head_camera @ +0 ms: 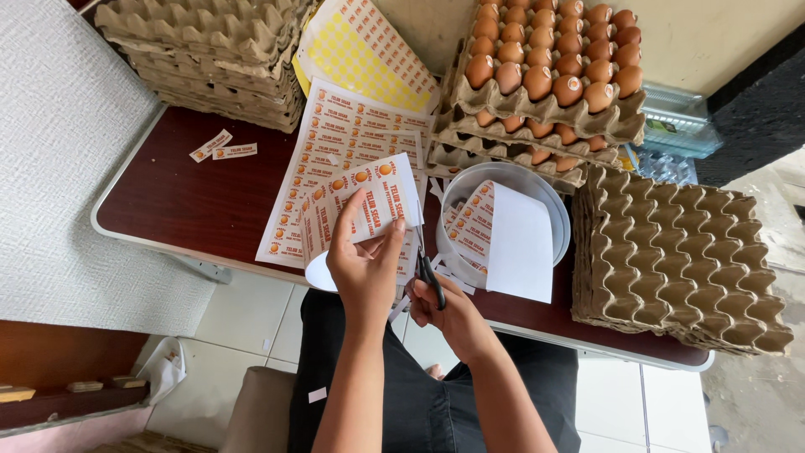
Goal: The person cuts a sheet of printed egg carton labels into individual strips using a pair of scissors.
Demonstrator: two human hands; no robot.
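Holding a printed label sheet (366, 200) in my left hand (365, 267), I keep fingers and thumb pinched shut on its lower edge so the paper stands taut and tilted toward me, presenting an edge to the blades. My right hand (453, 312) is closed through the handles of the scissors (429, 270), which point upward just beside the sheet's right edge. More uncut label sheets (348, 138) lie fanned on the dark red table (180, 201) directly ahead, within reach. A round grey basin (549, 201) sits just right of my hands, holding cut strips and a folded white sheet. Stacked trays of brown eggs (545, 63) stand behind it; empty cartons (679, 260) are piled at right and far left.
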